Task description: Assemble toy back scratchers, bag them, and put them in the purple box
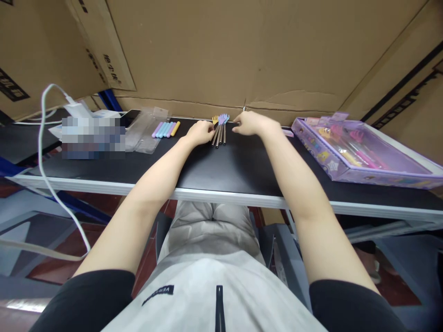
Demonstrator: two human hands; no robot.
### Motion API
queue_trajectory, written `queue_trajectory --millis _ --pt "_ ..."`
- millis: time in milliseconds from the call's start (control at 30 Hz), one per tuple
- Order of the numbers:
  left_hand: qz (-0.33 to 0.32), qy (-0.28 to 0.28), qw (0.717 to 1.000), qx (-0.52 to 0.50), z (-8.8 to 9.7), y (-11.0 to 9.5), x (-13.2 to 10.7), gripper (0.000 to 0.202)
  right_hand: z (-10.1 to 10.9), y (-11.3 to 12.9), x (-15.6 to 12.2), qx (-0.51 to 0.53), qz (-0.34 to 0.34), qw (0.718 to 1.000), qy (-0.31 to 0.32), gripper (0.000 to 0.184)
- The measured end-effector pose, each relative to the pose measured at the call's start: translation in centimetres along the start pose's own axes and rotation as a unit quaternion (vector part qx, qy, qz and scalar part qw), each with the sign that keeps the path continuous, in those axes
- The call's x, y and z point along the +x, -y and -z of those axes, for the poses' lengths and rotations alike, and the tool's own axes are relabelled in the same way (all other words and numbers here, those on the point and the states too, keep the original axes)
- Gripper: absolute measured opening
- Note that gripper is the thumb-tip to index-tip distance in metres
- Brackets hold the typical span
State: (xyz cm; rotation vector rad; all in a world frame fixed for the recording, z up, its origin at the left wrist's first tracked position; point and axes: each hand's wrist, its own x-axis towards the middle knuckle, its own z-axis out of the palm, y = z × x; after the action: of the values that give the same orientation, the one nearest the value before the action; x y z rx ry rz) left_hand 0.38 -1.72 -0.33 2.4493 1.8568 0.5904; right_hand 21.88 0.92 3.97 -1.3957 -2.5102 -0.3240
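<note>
Cardboard (207, 60) behind claw sticks (222, 120) — tubes (166, 129) left; box (367, 177) right.

There are at least four slim metal rods with claw-shaped plastic heads (220, 133), overlapping too closely for a sure total; five or six short pastel cylinders (165, 129), exactly one of them yellow; one purple windowed box (380, 177); and one black, flat rectangular device (132, 117).

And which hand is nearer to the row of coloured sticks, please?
Left. The left hand is just right of the coloured sticks; the right hand is farther right.
</note>
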Motion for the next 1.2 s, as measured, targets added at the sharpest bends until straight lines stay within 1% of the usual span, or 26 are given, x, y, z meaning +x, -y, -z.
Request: queue_trajectory --millis 33,67,133,233,300,400,500,633,700,800,933,1067,1200 --pt "-0.003 -0.003 1.0 0.001 -0.1 0.0 0.1 0.034 -0.5 1.0 -0.2 0.011 0.017 0.999 0.04 0.04" --pt "-0.005 -0.006 1.0 0.002 -0.1 0.1 0.1 0.035 -0.9 1.8 -0.5 0.014 0.031 0.998 0.046 0.042" --pt "-0.005 -0.009 1.0 0.005 -0.1 0.1 0.2 0.035 -1.8 2.6 -1.2 0.012 0.055 0.998 0.042 0.049" --pt "0.025 -0.006 1.0 0.007 0.2 0.0 0.0 0.035 -2.9 2.7 -1.9 0.021 0.069 0.997 0.032 0.051" --pt "0.063 -0.01 0.998 0.011 0.6 0.0 -0.3 0.038 -3.4 2.6 -2.0 0.033 0.072 0.996 0.03 0.048" --pt "0.139 -0.026 0.99 0.025 1.5 0.5 -0.7 0.045 -3.8 3.1 -2.1 0.042 0.084 0.995 0.04 0.046" --pt "0.215 -0.04 0.975 0.043 2.1 1.8 -0.9 0.054 -3.9 3.9 -2.2 0.044 0.091 0.993 0.055 0.047" --pt "0.272 -0.029 0.96 0.06 1.9 4.1 -0.8 0.068 -3.8 4.6 -2.3 0.051 0.101 0.992 0.058 0.048" --pt "0.285 -0.015 0.956 0.067 1.6 4.8 -0.6 0.068 -3.8 4.8 -2.4 0.057 0.105 0.991 0.058 0.049" --pt "0.292 -0.001 0.954 0.072 1.2 5.2 -0.5 0.063 -3.9 4.9 -2.4 0.058 0.109 0.99 0.065 0.05" --pt "0.282 -0.005 0.957 0.072 1.0 5.3 -0.3 0.062 -3.9 5.0 -2.4 0.056 0.109 0.99 0.071 0.051" --pt "0.283 -0.002 0.955 0.09 0.8 5.5 -0.1 0.055 -3.9 5.0 -2.5 0.056 0.11 0.99 0.072 0.05" --pt "0.286 0.001 0.954 0.086 0.5 5.8 0.1 0.055 -3.7 5.1 -2.6 0.056 0.105 0.99 0.074 0.05"
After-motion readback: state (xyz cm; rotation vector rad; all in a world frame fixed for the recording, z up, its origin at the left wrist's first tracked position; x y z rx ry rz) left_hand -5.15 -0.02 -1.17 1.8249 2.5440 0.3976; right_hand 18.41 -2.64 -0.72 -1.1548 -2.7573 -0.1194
